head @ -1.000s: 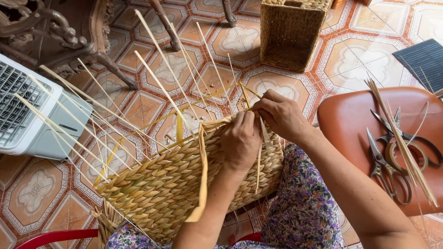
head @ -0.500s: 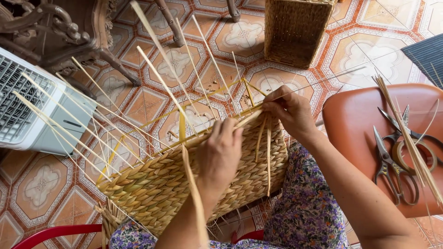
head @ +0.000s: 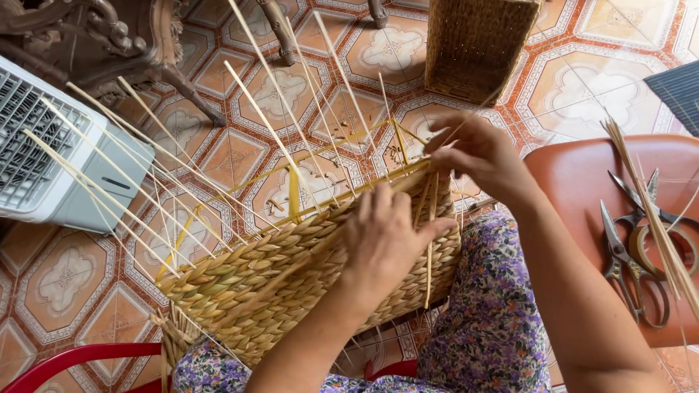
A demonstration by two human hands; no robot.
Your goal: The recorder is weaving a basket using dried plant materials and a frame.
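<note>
A half-woven straw basket [head: 262, 280] rests on my lap, with several thin pale stakes [head: 255, 102] sticking up and out from its rim. My left hand [head: 382, 240] lies flat against the basket's woven side near the upper right corner, fingers spread over a strand. My right hand [head: 477, 153] is just above that corner, its fingers pinching a thin straw strand [head: 429, 218] that hangs down over the weave.
A finished woven basket [head: 477, 44] stands on the tiled floor ahead. At right, an orange chair seat [head: 575, 175] carries scissors [head: 630, 266], a tape roll and a bundle of reeds [head: 655, 218]. A grey-white fan heater [head: 51, 167] sits at left, by dark carved furniture legs [head: 131, 51].
My left hand has slid right along the basket's side to the corner. My right hand has lifted slightly above the rim, drawing the strand with it.
</note>
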